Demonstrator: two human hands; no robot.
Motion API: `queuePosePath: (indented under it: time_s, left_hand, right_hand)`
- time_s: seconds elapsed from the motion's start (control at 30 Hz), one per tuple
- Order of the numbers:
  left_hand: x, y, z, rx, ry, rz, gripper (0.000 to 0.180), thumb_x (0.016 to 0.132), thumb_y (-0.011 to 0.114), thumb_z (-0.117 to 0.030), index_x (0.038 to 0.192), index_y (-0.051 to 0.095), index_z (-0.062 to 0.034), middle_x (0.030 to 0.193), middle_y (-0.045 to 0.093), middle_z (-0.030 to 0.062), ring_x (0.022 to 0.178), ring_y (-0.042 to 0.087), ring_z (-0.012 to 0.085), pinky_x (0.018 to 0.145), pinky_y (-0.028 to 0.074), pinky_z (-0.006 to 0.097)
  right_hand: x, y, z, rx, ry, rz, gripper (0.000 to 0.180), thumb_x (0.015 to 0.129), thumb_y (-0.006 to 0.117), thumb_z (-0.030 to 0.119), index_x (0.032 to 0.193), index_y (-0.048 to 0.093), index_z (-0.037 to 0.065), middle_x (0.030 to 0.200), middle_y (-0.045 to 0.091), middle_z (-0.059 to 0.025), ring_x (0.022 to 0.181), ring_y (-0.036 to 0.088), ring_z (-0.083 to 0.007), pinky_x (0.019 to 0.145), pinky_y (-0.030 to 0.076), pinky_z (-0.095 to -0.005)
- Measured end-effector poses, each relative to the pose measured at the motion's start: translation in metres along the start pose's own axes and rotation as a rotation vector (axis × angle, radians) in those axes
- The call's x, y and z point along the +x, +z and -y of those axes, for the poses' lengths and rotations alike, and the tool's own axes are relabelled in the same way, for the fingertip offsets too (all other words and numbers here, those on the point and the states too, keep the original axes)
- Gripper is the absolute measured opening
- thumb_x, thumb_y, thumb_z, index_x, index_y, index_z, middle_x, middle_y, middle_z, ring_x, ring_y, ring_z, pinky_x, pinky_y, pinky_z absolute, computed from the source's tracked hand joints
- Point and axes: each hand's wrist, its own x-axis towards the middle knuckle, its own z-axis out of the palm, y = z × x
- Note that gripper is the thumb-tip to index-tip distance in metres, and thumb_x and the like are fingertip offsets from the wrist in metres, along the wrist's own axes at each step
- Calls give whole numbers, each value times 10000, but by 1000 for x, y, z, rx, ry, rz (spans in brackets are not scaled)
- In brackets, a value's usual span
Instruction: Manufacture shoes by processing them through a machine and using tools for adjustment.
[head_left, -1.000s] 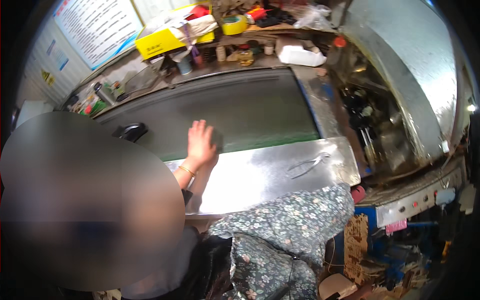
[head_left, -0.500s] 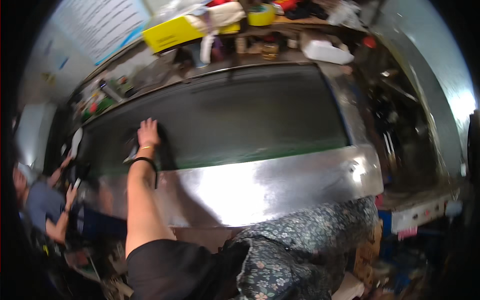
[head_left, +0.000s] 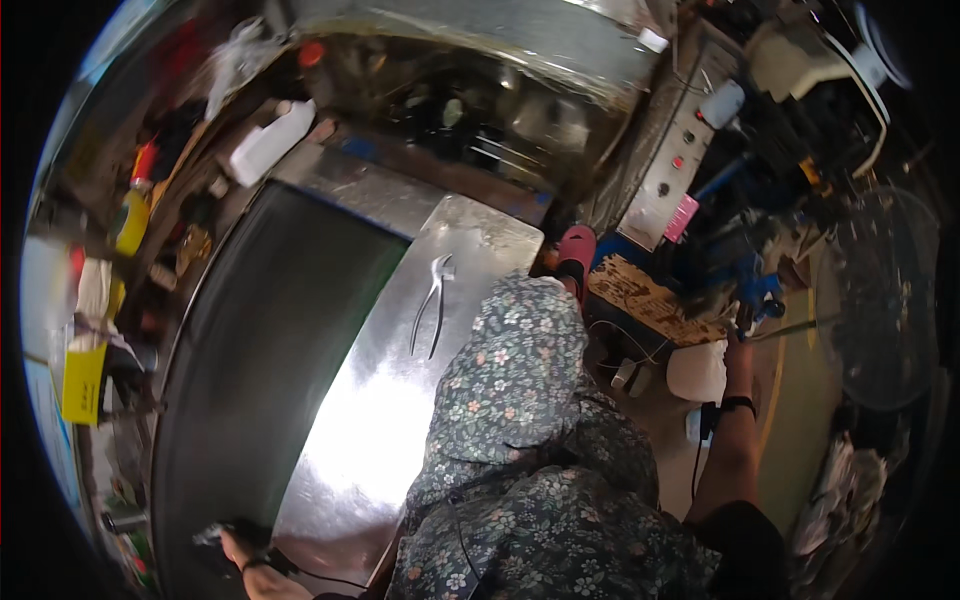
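Observation:
My left hand (head_left: 237,548) is low at the left, at the near end of a dark conveyor belt (head_left: 270,320). Its fingers close against a dark piece with a shiny, pale edge (head_left: 208,535), too small to make out. My right arm stretches out to the right, a black band at its wrist. The right hand (head_left: 738,350) is beside a rust-stained board (head_left: 650,300) and a white block (head_left: 697,372); its fingers are blurred. Metal pincers (head_left: 430,310) lie on the bare metal ledge (head_left: 480,235) alongside the belt, away from both hands.
A control panel with buttons (head_left: 675,160) stands at the upper right. A white plastic bottle (head_left: 272,143) and yellow tape (head_left: 131,222) are on the shelf beyond the belt. A floral apron (head_left: 520,400) covers my lap. Another person's pink shoe (head_left: 577,245) may be my own; I cannot tell.
The view has swung far to the right, bringing the pincers, the control panel and my right arm into sight. My left hand stays at the belt, now low in the picture.

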Motion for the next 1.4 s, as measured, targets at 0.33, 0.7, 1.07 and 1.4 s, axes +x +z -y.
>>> queuePosePath:
  time_s: [0.33, 0.7, 1.07, 1.4]
  left_hand:
    - [-158, 184, 6, 466, 343, 232, 335, 898, 605, -237, 1079, 637, 44, 892, 655, 105, 741, 640, 222, 643, 544, 356]
    - [-381, 471, -10, 328, 136, 1045, 744, 699, 675, -81, 1389, 438, 68, 1208, 626, 136, 1100, 612, 223, 977, 464, 323]
    - [-421, 591, 55, 513, 752, 1395, 1030, 735, 859, -191, 1530, 233, 5, 1534, 311, 228, 1437, 309, 296, 1157, 274, 394]
    - [-421, 634, 51, 180, -41, 1189, 502, 1029, 420, -484, 1086, 615, -25, 996, 672, 96, 876, 660, 170, 784, 549, 292]
  right_hand:
    - [-105, -29, 64, -372, -436, -210, 568, 809, 733, 187, 1277, 505, -41, 1203, 568, -246, 1103, 580, -416, 914, 473, -505]
    - [-317, -54, 291, 1166, -759, 1237, 677, 988, 619, 231, 1532, 251, 67, 1504, 388, -182, 1209, 550, -196, 973, 466, -320]
    - [-361, -61, 272, 864, -1258, 658, 350, 864, 731, 212, 1174, 637, 81, 1233, 623, -243, 885, 701, -371, 757, 574, -381]
    - [-363, -77, 281, 770, -1492, 521, 400, 816, 766, 208, 1187, 651, 113, 1216, 637, -218, 1015, 669, -368, 818, 577, -397]
